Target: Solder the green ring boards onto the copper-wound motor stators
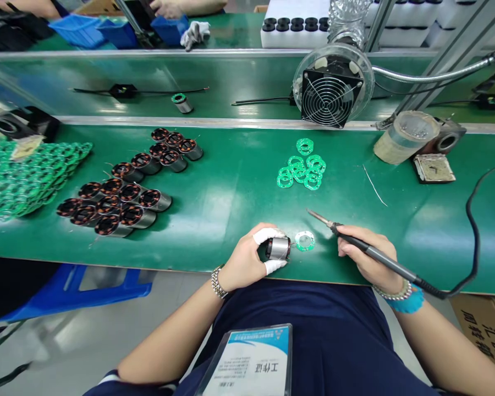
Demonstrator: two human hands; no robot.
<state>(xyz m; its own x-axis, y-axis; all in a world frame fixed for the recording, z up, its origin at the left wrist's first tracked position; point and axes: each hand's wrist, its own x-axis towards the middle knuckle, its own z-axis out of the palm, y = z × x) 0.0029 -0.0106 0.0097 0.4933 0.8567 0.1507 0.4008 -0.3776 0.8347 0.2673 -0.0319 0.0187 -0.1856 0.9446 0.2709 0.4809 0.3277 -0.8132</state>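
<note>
My left hand (pixel 253 254), with white covers on thumb and forefinger, grips a silver motor stator (pixel 278 248) lying on its side near the bench's front edge. Just right of the stator, a green ring-shaped circuit board (pixel 304 241) lies on the green bench, with thin wires between the two. In my right hand (pixel 371 254) is a soldering iron (pixel 367 250), its tip pointing up and left above the bench, apart from the ring board. Several loose ring boards (pixel 300 170) lie farther back. To the left stand several stators with copper windings (pixel 111 206).
Stacked green board panels (pixel 25 176) lie far left. A fan (pixel 330 99) is at the back, a cloudy cylinder (pixel 406 137) and a square pad (pixel 434 168) at back right. A solder wire (pixel 374 186) lies on the bench. The iron's cable (pixel 474 231) curves right. Another person's hand (pixel 169 8) shows beyond.
</note>
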